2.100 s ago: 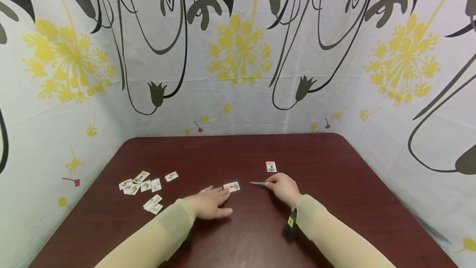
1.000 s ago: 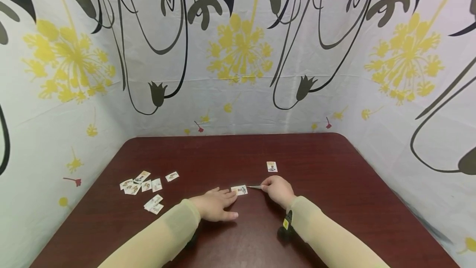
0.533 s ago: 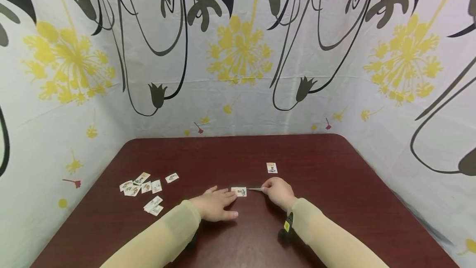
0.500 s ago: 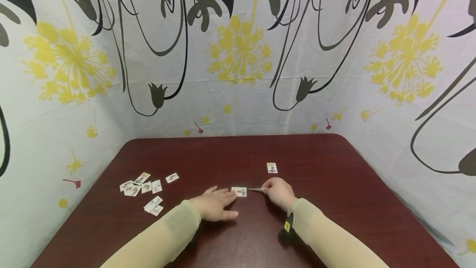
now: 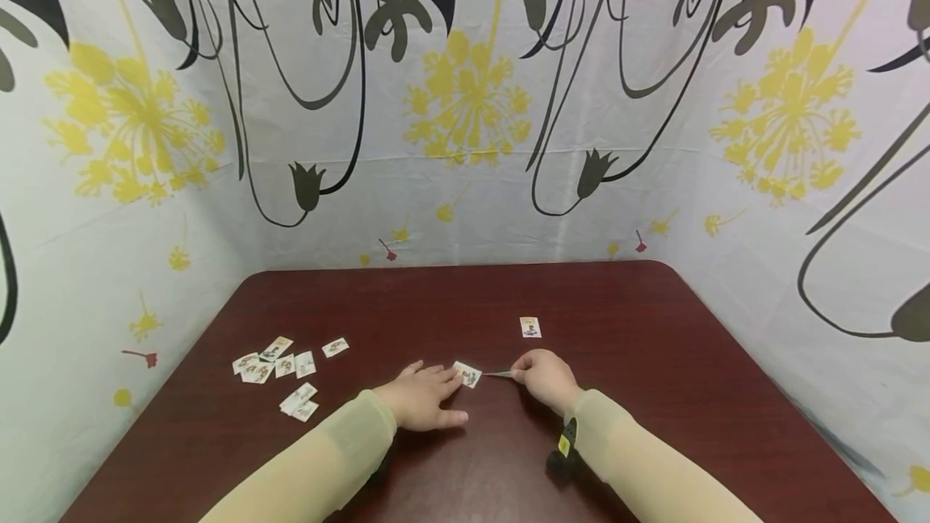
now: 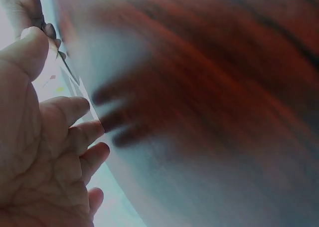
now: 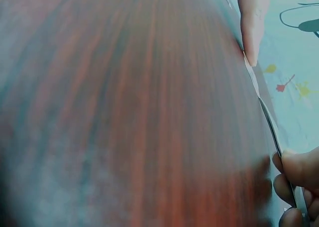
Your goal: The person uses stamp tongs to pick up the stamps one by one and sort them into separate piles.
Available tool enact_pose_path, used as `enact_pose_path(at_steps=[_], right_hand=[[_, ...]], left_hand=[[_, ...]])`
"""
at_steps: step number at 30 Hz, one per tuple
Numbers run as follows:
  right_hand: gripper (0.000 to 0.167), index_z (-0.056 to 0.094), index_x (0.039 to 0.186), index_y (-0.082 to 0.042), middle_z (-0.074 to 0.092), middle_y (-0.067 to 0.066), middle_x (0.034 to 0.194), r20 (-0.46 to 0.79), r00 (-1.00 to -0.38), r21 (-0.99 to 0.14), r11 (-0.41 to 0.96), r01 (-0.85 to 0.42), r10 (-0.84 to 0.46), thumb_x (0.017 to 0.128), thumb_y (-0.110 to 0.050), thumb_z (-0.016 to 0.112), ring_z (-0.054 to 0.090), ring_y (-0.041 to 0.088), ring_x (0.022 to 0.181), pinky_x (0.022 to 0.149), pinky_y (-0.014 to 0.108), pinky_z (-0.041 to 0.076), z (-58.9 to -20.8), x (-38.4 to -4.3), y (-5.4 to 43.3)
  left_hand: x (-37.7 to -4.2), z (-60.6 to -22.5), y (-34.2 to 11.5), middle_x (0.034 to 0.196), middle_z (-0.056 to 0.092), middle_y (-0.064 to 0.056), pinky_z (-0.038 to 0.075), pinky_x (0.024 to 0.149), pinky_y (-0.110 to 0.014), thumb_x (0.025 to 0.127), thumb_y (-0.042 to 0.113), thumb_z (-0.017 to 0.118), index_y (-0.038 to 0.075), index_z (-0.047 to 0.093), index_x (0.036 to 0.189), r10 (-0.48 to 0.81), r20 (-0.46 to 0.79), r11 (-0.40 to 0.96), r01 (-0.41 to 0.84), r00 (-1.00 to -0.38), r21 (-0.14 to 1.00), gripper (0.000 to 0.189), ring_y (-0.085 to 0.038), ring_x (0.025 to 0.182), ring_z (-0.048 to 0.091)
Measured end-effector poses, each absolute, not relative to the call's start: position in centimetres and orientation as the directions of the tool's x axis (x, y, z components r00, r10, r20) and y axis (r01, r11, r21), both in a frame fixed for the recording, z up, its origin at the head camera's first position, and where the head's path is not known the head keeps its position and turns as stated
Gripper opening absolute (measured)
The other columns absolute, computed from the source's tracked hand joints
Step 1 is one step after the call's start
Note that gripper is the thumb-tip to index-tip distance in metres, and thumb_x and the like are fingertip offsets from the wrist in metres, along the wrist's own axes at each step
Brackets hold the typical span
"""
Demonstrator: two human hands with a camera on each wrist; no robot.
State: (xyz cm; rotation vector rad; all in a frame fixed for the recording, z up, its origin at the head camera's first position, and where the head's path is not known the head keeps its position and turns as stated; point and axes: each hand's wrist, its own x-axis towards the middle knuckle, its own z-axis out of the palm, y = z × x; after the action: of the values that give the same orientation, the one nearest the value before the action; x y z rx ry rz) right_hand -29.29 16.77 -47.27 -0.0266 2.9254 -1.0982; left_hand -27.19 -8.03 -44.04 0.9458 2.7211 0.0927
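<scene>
A small white printed card [image 5: 468, 375] lies near the middle of the dark red table, its long side slanting down to the right. My left hand [image 5: 424, 396] is spread palm down, the fingertips over the card's left end. In the left wrist view, the straight fingers [image 6: 79, 107] show from the palm side. My right hand [image 5: 546, 378] pinches slim metal tweezers [image 5: 500, 374] between thumb and fingers. Their pointed tip reaches left to the card's right corner. The right wrist view shows the tweezers [image 7: 269, 121] meeting the card [image 7: 252, 77] at the left fingertip.
Another printed card [image 5: 530, 327] lies beyond my right hand. At the left of the table [image 5: 654, 345] are several overlapping cards [image 5: 259, 370], a single card [image 5: 335, 347] and a small pile [image 5: 299, 399]. A patterned cloth [image 5: 465, 216] hangs behind and at both sides.
My left hand and the card have moved right, while the tweezers came left to meet the card. Over the last half second the card has turned clockwise, its right end now lower.
</scene>
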Motion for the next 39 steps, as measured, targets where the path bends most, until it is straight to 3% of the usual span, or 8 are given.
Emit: enact_pose_path(at_steps=[22, 39], right_hand=[[0.011, 0.072, 0.075, -0.016, 0.067, -0.006, 0.085, -0.004, -0.999, -0.684, 0.729, -0.031, -0.047, 0.086, -0.015, 0.069, 0.056, 0.013, 0.074, 0.07, 0.033, 0.045, -46.92, -30.15, 16.02], [0.011, 0.072, 0.074, -0.015, 0.065, -0.006, 0.08, -0.011, -0.999, -0.681, 0.732, -0.024, -0.043, 0.084, -0.013, 0.069, 0.053, 0.014, 0.071, 0.068, 0.032, 0.043, -47.02, -29.31, 16.67]], left_hand=[[-27.23, -44.08, -7.92, 0.155, 0.032, -0.003, 0.017, 0.114, -0.048, 0.093, 0.063, 0.044, 0.022, 0.04, 0.149, 0.625, -0.207, 0.781, 0.604, -0.753, 0.16, 0.069, -0.025, 0.142, 0.029], [-26.8, -43.92, -7.49, 0.151, 0.037, -0.005, 0.017, 0.114, -0.048, 0.094, 0.059, 0.047, 0.012, 0.042, 0.147, 0.636, -0.196, 0.772, 0.615, -0.746, 0.163, 0.071, -0.027, 0.14, 0.029]])
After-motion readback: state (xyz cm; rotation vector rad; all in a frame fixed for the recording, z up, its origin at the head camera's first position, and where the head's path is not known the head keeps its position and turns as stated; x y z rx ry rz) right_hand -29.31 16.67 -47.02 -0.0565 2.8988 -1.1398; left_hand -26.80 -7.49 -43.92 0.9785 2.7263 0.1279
